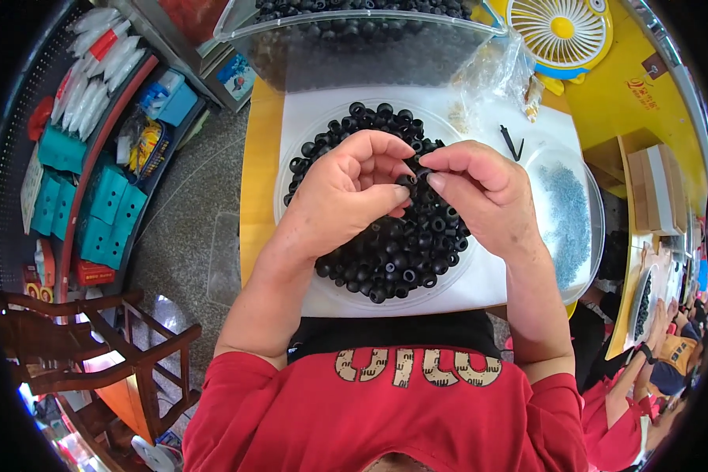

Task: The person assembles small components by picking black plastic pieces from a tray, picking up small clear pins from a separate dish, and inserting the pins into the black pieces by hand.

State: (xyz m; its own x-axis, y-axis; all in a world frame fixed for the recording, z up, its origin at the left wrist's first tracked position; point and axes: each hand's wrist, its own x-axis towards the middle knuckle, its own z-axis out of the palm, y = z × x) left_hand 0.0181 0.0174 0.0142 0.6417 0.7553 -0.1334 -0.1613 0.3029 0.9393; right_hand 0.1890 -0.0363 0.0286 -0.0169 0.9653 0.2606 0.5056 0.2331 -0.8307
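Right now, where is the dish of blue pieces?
In the head view, the dish sits right of the right hand, below and right of the black forked tool.

Your left hand (pixel 352 185) partly covers a black bead (pixel 405 180); the top edge crops your clear plastic bin (pixel 346 59).

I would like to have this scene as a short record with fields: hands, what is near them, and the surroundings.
Left hand: over the pile, a small black piece at its thumb tip; firmness of grip unclear
Right hand: thumb and index finger close together beside that piece; any held item unclear
Below hands: pile of black parts in round clear tray
Right side: blue bits, black forked item
Far side: clear bin with black parts, yellow-and-white fan
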